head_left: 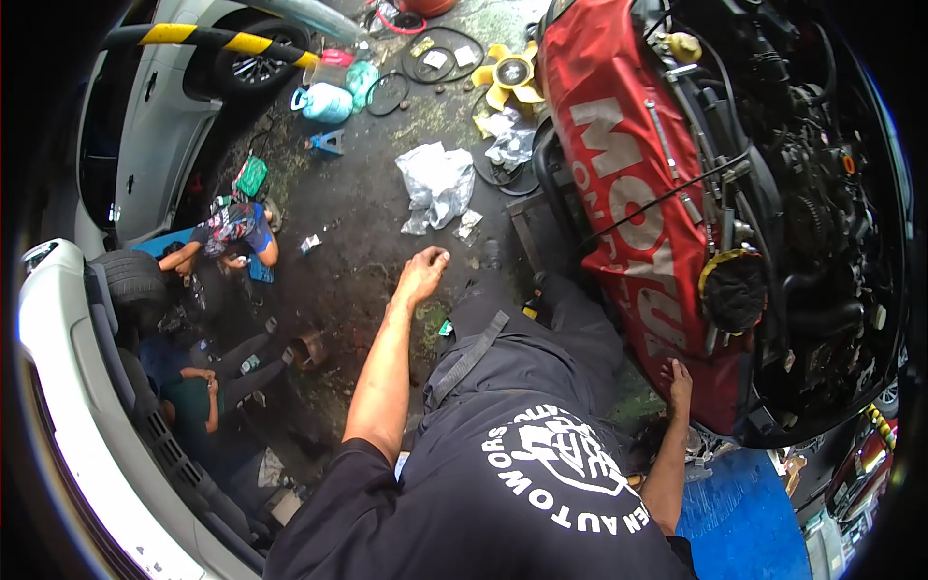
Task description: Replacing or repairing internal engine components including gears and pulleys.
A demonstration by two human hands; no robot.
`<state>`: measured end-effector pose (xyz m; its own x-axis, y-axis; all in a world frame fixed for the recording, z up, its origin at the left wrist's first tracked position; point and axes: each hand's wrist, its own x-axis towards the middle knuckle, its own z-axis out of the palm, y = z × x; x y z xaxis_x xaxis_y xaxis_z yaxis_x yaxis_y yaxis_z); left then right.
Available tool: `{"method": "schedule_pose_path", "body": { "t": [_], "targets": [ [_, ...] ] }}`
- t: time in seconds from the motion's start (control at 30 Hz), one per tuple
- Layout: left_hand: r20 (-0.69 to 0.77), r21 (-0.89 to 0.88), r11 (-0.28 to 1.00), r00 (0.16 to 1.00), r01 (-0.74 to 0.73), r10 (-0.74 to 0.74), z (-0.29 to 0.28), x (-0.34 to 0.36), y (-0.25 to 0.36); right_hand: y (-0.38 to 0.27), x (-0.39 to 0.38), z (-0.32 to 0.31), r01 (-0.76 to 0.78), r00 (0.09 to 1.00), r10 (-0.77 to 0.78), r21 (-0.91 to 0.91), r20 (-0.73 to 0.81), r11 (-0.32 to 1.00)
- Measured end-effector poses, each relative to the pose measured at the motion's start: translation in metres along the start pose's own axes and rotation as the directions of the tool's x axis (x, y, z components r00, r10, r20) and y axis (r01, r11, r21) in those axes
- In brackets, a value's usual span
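My left hand (421, 274) hangs over the floor with its fingers curled and pinched; whether something small is at its tips I cannot make out. Low on my right, my right hand (679, 379) rests at the red fender cover (638, 280) with its fingers loosely apart. The cover lies along the front of an open engine bay (812, 222), with metal tools and a black rod on it. A round black-and-yellow pad (731, 295) sits above that hand. Crumpled plastic bags (435, 184) lie on the floor ahead.
Two people (232, 237) (193, 396) work by a white car (68, 377) on the left. Ahead lie a yellow fan (512, 75), belts (435, 58), a light-blue gas cylinder (327, 102) and a blue jack stand (327, 142). A blue board (735, 522) is at lower right.
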<state>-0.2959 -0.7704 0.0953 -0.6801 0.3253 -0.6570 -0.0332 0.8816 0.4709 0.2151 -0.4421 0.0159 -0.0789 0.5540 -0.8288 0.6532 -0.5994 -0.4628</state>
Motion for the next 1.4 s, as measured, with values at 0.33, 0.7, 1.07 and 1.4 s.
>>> {"method": "schedule_pose_path", "body": {
  "t": [0.33, 0.7, 1.07, 1.4],
  "targets": [
    [0.471, 0.136, 0.987, 0.871, 0.086, -0.141, -0.061, -0.056, -0.11, 0.023, 0.009, 0.064, 0.042, 0.994, -0.058, -0.16, -0.095, 0.986],
    [0.575, -0.098, 0.992, 0.818, 0.078, -0.008, -0.044, 0.135, -0.373, -0.054, 0.0, 0.314, 0.628, 0.741, -0.658, -0.212, -0.129, 0.749],
    [-0.044, -0.715, 0.553, 0.761, 0.428, -0.647, -0.087, 0.036, -0.713, -0.056, -0.062, 0.581, 0.732, 0.669, -0.63, -0.492, 0.393, 0.471],
    [0.178, -0.016, 0.897, 0.884, 0.442, -0.433, -0.08, 0.001, -0.608, -0.014, 0.071, 0.693, 0.798, 0.595, -0.329, -0.587, 0.734, 0.133]
  ]
}}
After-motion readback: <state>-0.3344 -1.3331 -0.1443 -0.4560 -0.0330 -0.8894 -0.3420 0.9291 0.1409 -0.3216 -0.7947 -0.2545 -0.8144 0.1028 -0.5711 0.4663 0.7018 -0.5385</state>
